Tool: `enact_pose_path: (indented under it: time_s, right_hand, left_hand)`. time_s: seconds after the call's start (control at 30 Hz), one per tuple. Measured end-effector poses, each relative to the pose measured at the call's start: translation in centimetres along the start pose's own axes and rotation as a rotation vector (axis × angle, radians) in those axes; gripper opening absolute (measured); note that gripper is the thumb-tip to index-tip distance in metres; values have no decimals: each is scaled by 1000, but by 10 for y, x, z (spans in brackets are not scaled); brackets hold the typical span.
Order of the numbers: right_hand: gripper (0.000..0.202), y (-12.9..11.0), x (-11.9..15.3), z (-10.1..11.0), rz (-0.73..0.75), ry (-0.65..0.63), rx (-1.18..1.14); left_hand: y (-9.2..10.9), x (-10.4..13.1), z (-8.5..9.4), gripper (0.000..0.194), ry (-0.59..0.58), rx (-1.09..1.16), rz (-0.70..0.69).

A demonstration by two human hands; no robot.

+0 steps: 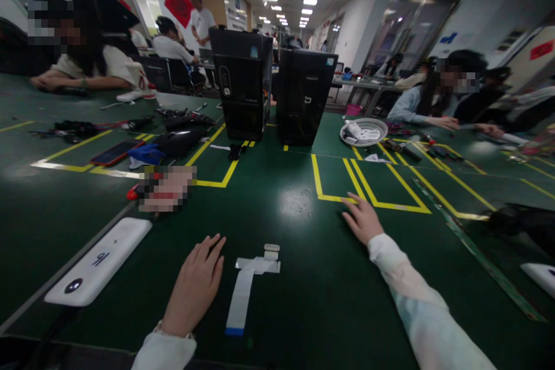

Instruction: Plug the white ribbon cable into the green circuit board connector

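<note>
On the green table lies a white flat ribbon cable with a blue end toward me and a small connector at its far end. Just left of the cable, my left hand rests palm down, fingers extended and holding nothing. My right hand is farther forward and to the right, its fingers spread near a yellow tape line, with nothing held. Neither hand touches the cable.
A white device lies at the left. Two black computer towers stand at the back. A white basket sits back right, cables and tools back left. A green strip lies right. People sit at both sides.
</note>
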State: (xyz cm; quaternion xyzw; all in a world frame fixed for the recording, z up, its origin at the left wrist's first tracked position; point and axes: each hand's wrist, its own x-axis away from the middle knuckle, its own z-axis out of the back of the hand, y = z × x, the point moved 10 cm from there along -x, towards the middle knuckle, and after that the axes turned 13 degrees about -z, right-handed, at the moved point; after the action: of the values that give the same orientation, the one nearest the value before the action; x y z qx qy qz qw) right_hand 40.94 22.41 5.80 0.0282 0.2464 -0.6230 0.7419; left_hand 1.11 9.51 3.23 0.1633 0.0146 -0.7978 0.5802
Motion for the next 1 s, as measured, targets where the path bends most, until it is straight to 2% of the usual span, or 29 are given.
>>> enact_pose_path:
  time_s: [0.1,0.17,0.2,0.27,0.37,0.53,0.77,1.0]
  right_hand:
    - [49,116,5,31,-439,107,201]
    - [54,183,31,51,-801,112,290]
    - [57,203,44,61,-901,128,309]
    - [62,226,67,76,-1038,149,335]
    - [67,238,87,90,-1141,164,355]
    - [66,248,93,89,-1207,103,358]
    - [67,246,98,89,-1162,12,370]
    - [76,230,126,89,-1071,-93,402]
  left_hand:
    - [2,0,1,48,9,-5,-3]
    - [2,-1,0,49,-2,-14,-4]
    - [2,-1,-1,49,-9,-18,-5]
    - [2,-1,-2,50,-15,-27,-9]
    - [2,-1,-2,50,0,-28,-18]
    - [1,0,-2,50,10,-25,-19]
    - [-1,1,-5,50,-8,-16,-17]
    - [-2,1,-6,51,-16,-13,-14]
